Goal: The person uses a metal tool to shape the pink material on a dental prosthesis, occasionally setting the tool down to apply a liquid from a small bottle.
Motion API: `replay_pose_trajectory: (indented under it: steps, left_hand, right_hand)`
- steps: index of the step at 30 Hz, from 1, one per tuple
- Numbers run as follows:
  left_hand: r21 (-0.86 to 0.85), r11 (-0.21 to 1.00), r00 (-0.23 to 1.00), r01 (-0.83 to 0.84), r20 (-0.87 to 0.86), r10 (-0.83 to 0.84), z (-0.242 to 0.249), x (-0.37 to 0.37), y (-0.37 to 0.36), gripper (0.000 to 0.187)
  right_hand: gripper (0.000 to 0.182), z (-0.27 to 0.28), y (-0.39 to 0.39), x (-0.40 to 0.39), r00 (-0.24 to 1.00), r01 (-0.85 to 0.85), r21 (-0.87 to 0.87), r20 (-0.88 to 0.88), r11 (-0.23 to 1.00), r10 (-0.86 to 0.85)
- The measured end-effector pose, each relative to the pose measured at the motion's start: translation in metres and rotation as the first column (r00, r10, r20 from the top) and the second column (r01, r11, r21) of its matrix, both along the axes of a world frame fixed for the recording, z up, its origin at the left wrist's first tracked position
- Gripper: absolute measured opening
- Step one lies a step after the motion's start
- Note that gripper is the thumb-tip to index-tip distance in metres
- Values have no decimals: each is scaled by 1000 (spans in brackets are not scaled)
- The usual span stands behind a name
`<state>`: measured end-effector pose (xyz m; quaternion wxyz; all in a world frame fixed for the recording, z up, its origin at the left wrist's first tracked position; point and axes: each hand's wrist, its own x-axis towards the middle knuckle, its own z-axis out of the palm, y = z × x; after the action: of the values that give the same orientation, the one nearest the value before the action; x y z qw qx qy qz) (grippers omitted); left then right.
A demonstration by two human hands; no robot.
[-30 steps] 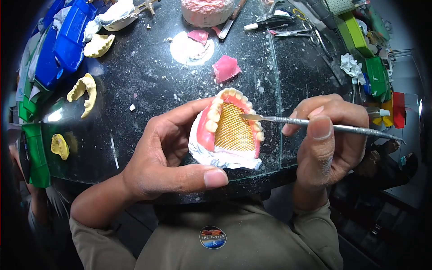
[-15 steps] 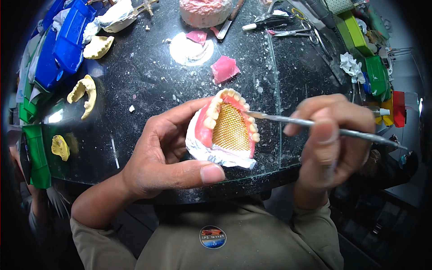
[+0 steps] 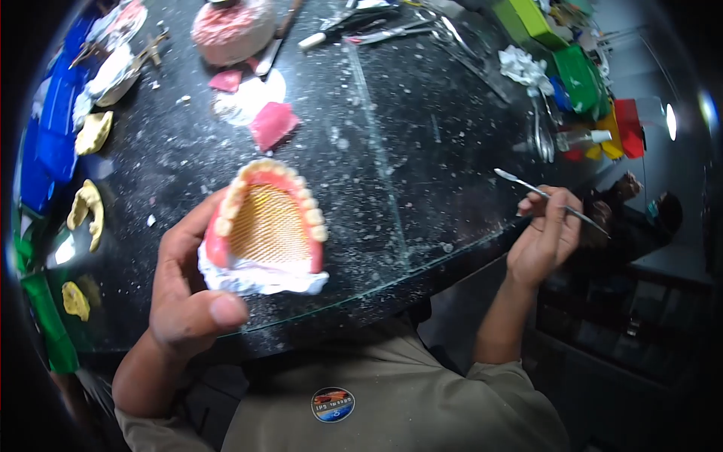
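Observation:
A dental model (image 3: pixel 263 279) with a white plaster base, pink gum material, cream teeth and a gold mesh (image 3: pixel 273 226) over the palate rests in my left hand (image 3: pixel 188 282). The thumb presses near the base's lower left, and the other fingers go behind the model. My right hand (image 3: pixel 544 241) is off to the right, its fingers closed round a thin metal spatula (image 3: pixel 535 190). The tool's flat tip points up and left, apart from the model.
Beyond the model lie a pink wax piece (image 3: pixel 273 126), a round pink-topped block (image 3: pixel 232 34) and metal instruments (image 3: pixel 399 32). Yellow casts (image 3: pixel 89 211) and blue bins (image 3: pixel 56 151) stand at the left. Green, yellow and red bins (image 3: pixel 629 128) are at the right.
The spatula has come away from the teeth as my right hand moved right. My left hand still holds the model, now further left in view. The camera view has shifted right.

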<state>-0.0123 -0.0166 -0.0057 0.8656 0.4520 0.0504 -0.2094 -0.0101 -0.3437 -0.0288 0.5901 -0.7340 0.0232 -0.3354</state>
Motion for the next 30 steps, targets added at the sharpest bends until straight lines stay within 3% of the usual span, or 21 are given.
replay_pose_trajectory:
  steps: [2, 4, 7, 10, 13, 16, 19, 30]
  left_hand:
    - [58, 998, 1000, -10, 2, 10, 0, 0, -1, 94]
    - [237, 969, 996, 66, 37, -77, 2, 0, 3, 103]
    - [243, 969, 998, 45, 32, -55, 4, -2, 1, 101]
    - [164, 984, 997, -71, 14, 70, 2, -5, -3, 96]
    - [174, 983, 998, -60, 16, 58, 1, -5, -2, 97]
    - [241, 969, 997, 47, 54, -62, 0, -4, 3, 101]
    - [178, 983, 998, -53, 23, 50, 0, -5, -1, 97]
    - [163, 985, 998, -57, 31, 53, 0, -6, -1, 96]
  right_hand:
    - [12, -7, -1, -5, 999, 24, 11, -31, 1000, -23]
    - [12, -11, 0, -6, 999, 19, -5, -32, 1000, -19]
    - [12, -12, 2, -3, 999, 33, -21, 0, 999, -33]
    - [12, -12, 1, -3, 999, 46, -10, 9, 999, -46]
    - [12, -15, -1, -5, 998, 48, -1, 31, 999, -48]
    - [12, -17, -3, -6, 996, 68, -9, 57, 998, -67]
    - [12, -17, -2, -5, 995, 83, -9, 51, 997, -82]
    - [12, -16, -1, -5, 997, 71, -38, 0, 997, -71]
